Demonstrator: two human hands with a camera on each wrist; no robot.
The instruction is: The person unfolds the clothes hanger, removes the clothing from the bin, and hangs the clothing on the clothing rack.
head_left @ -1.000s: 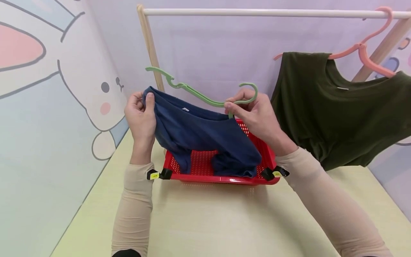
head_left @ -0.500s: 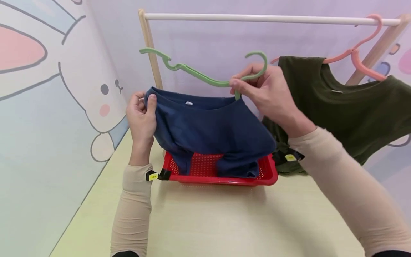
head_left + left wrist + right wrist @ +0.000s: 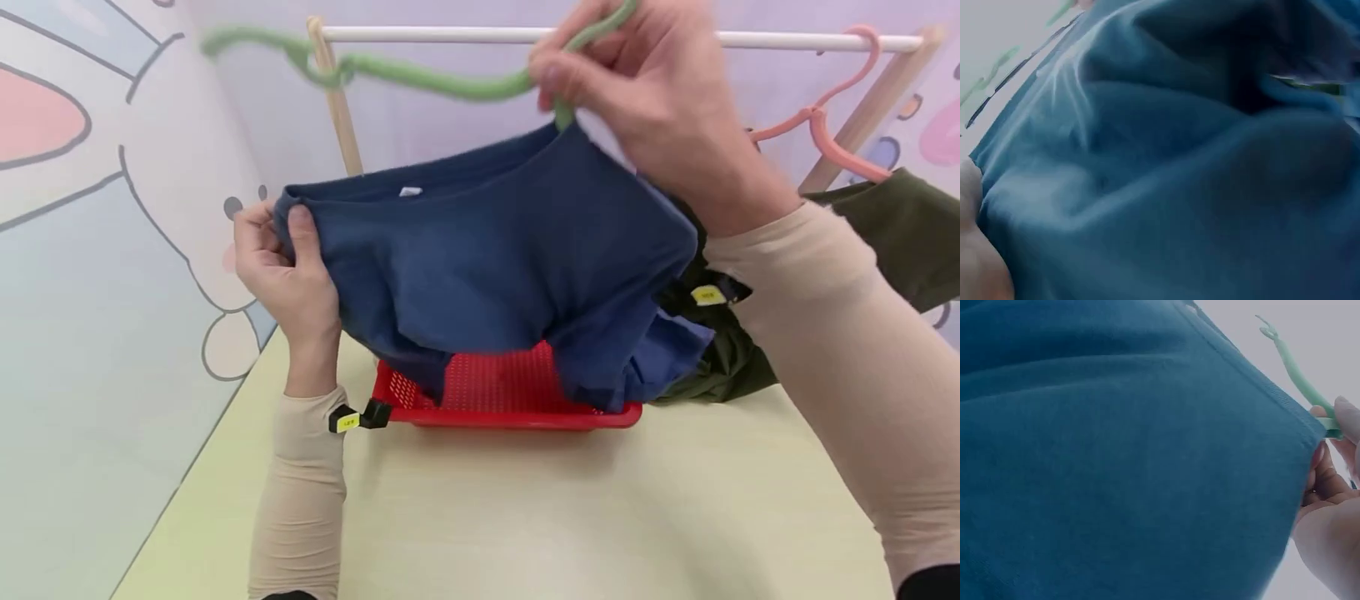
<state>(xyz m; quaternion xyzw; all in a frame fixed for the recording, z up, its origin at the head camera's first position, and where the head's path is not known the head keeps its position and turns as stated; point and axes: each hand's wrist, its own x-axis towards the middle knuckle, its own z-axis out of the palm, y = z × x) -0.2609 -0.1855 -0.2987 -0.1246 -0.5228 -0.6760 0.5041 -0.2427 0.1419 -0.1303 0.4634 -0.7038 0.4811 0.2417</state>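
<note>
A dark blue shirt (image 3: pixel 465 267) hangs stretched between both hands, a white label inside its neck opening. At its left edge my left hand (image 3: pixel 292 267) pinches the cloth, thumb in front. My right hand (image 3: pixel 660 92) holds the green hanger (image 3: pixel 450 83) near the base of its hook, with the hook's top cut off by the frame. One hanger arm points left above the neckline. The other enters the neck opening at the right and is hidden by the cloth. In the right wrist view, fingers grip the hanger (image 3: pixel 1297 375) beside the shirt's corner.
Beneath the shirt stands a red perforated basket (image 3: pixel 510 419) on the pale table (image 3: pixel 495 508). A white rail (image 3: pixel 427 34) crosses behind. At right, a pink hanger (image 3: pixel 851 150) on the rail carries a dark green top (image 3: pixel 922 242). A wall (image 3: pixel 90 333) rises at left.
My right hand has raised the hanger and the right side of the shirt, bringing them nearer the camera. My left hand has moved left and slightly up, stretching the neck opening.
</note>
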